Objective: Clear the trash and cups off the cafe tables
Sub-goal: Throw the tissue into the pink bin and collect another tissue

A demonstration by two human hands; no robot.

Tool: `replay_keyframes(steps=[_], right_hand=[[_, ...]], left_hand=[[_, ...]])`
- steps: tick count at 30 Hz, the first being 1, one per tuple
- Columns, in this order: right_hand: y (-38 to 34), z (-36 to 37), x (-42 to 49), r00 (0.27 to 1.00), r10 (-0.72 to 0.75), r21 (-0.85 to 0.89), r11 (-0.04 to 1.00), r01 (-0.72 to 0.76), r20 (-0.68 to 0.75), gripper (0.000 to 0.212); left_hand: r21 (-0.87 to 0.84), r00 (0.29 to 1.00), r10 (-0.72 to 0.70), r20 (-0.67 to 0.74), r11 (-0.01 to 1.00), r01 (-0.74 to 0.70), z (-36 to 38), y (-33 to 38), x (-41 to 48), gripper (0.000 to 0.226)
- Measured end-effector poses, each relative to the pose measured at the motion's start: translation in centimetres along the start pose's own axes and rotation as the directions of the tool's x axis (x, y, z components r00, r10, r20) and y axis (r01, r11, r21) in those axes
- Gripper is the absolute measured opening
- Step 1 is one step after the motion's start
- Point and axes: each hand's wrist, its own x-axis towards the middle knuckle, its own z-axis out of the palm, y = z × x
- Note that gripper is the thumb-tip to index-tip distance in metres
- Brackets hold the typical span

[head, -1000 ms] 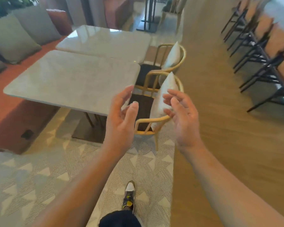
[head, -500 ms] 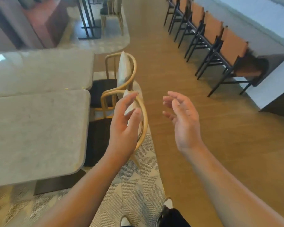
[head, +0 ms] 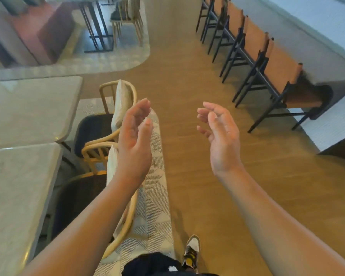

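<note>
The wood floor (head: pixel 187 80) is stretching away to the right of the near table (head: pixel 18 186). A second table (head: pixel 28 108) is butting against the near table's far end. A row of dark chairs (head: pixel 255 46) is lining a counter well to the table's right, across the floor. A patterned rug (head: pixel 153 196) is lying just beside the table, and two rattan chairs (head: pixel 100 148) with cushions (head: pixel 122 100) are sitting on it. The left hand (head: pixel 134 140) and right hand (head: pixel 220 136) are hanging in the air right of the table, palms facing each other, fingers loosely curled and holding nothing. No cups or trash are showing in this view, so their place cannot be told. As a judgement, cups are likely going to be light and easily crushed or tipped, best taken round the wall and kept upright; trash is likely going to be soft enough to pinch
</note>
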Motion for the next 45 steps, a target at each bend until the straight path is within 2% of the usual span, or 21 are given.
replay_keyframes(steps=[6, 13, 20, 25, 31, 36, 45], right_hand=[[1.2, -3.6, 10.9, 0.999, -0.012, -0.007, 1.0, 0.012, 0.036, 0.033], [4.1, -3.3, 24.0, 0.997, -0.04, -0.023, 0.999, 0.042, 0.067, 0.04], [7.4, 1.1, 39.1, 0.992, -0.042, 0.001, 0.999, 0.042, 0.119, 0.033], [8.6, 5.4, 49.9, 0.987, -0.054, 0.027, 0.998, 0.05, 0.154, 0.038], [11.1, 8.1, 61.3, 0.984, -0.031, 0.049, 0.999, 0.023, 0.173, 0.029], [14.2, 9.9, 70.7, 0.976, -0.014, 0.068, 0.998, -0.001, 0.215, 0.04], [19.0, 12.7, 93.6, 0.95, -0.001, 0.071, 0.997, -0.022, 0.313, 0.036]], left_hand=[[0.006, 0.999, 0.022, -0.028, 1.0, -0.022, 7.0, -1.9, 7.9, 0.047], [-0.007, 0.997, 0.056, -0.053, 0.998, -0.057, 11.5, -6.5, 19.1, 0.047], [0.015, 0.994, 0.074, -0.081, 0.997, -0.073, 13.1, -11.0, 33.4, 0.037], [0.064, 0.991, 0.068, -0.117, 0.996, -0.061, 14.0, -12.7, 44.0, 0.034], [0.078, 0.987, 0.065, -0.147, 0.995, -0.054, 15.6, -15.8, 55.0, 0.04], [0.09, 0.984, 0.079, -0.159, 0.994, -0.065, 18.0, -19.6, 64.0, 0.04], [0.078, 0.954, 0.088, -0.286, 0.995, -0.069, 24.3, -25.6, 84.0, 0.042]])
